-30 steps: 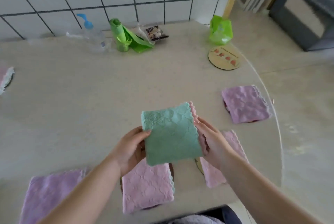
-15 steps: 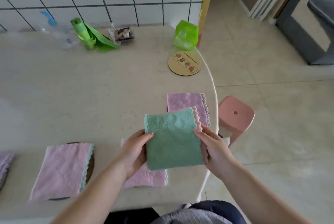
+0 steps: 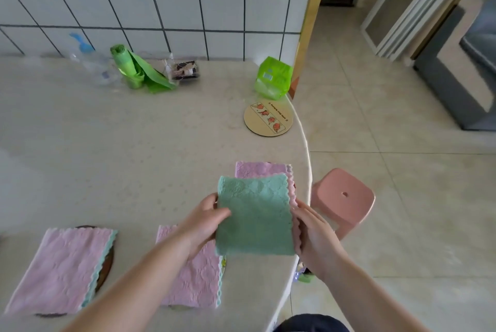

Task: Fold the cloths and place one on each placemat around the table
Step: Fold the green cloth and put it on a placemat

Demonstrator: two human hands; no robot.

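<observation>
I hold a folded green cloth (image 3: pixel 255 216) with a pink scalloped edge above the table's right side. My left hand (image 3: pixel 205 220) pinches its left edge and my right hand (image 3: pixel 312 235) grips its right edge. A bare round wooden placemat (image 3: pixel 269 118) with a printed strip lies further back near the table edge. Folded pink cloths lie on placemats: one (image 3: pixel 261 169) just behind the green cloth, one (image 3: pixel 196 278) under my left forearm, one (image 3: pixel 61 267) at the near left on a dark mat.
The beige table (image 3: pixel 120 149) curves away on the right. Along the tiled wall stand a clear bottle with a blue pump (image 3: pixel 88 63), a green bag roll (image 3: pixel 134 70), a small clear packet (image 3: pixel 183 71) and a green pack (image 3: pixel 272 81). A pink stool (image 3: pixel 342 199) stands beside the table.
The view has swung to the right along the table, bringing the pink stool and floor into sight. Both hands keep the same hold on the green cloth, carried rightward.
</observation>
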